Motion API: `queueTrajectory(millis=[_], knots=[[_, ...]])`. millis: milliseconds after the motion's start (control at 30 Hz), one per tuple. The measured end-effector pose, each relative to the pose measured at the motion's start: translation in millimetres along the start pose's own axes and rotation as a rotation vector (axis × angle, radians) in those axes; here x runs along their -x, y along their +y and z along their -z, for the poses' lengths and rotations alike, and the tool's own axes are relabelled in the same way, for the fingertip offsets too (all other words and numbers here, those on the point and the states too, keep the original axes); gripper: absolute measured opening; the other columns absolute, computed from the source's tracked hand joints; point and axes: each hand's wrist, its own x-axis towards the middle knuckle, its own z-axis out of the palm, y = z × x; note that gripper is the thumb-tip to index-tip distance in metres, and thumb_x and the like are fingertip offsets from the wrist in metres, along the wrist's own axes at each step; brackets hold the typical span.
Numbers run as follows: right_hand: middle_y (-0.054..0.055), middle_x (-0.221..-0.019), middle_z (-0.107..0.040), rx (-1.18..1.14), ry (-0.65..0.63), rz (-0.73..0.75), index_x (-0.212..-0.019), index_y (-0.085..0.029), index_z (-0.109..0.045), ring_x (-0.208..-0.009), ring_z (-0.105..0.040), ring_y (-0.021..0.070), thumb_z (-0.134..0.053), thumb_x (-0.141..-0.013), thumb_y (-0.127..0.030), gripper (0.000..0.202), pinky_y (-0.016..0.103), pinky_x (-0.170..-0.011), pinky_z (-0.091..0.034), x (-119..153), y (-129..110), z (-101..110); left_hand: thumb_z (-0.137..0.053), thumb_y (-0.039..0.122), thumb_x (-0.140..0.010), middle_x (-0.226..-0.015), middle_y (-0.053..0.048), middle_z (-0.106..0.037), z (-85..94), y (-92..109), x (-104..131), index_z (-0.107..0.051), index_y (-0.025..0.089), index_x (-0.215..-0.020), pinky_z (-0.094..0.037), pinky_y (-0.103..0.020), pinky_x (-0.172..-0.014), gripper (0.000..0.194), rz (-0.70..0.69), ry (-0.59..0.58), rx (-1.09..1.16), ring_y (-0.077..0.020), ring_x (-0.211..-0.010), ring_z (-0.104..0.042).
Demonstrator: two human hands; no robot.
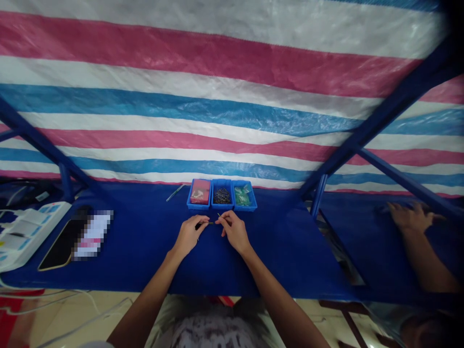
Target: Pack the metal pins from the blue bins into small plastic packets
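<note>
My left hand (189,235) is closed in a pinch on a thin, dark, rod-like piece (210,223) that points right. Facing it, my right hand (235,231) pinches a small thin piece (219,215), its end standing up above the fingertips. Both pieces are too small to name. The fingertips of the two hands are a short gap apart, over the blue tabletop. Just beyond them stand three joined blue bins: the left bin (188,201) has red and pale contents, the middle bin (222,207) dark thin metal pieces like screws, the right bin (254,202) green-and-clear packets.
A pen-like stick (175,193) lies left of the bins. Further left are a phone (60,246), a blurred-out paper (94,234) and a white power strip (32,237). Blue frame bars (340,157) flank the table. Another person's hand (411,217) rests at the right.
</note>
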Motion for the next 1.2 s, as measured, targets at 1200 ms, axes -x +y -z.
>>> queueTrajectory(millis=[1200], knots=[[0.012, -0.106, -0.081, -0.281, -0.122, -0.159, -0.095, -0.023, -0.054, -0.046, -0.068, 0.0132, -0.065, -0.094, -0.051, 0.03, 0.017, -0.031, -0.037, -4, 5, -1, -0.07, 0.031, -0.095, -0.101, -0.003, -0.081, 1.7, 2, -2, -0.074, 0.026, -0.11, -0.058, -0.034, -0.089, 0.017, 0.154, 0.017, 0.105, -0.0218, -0.095, -0.077]])
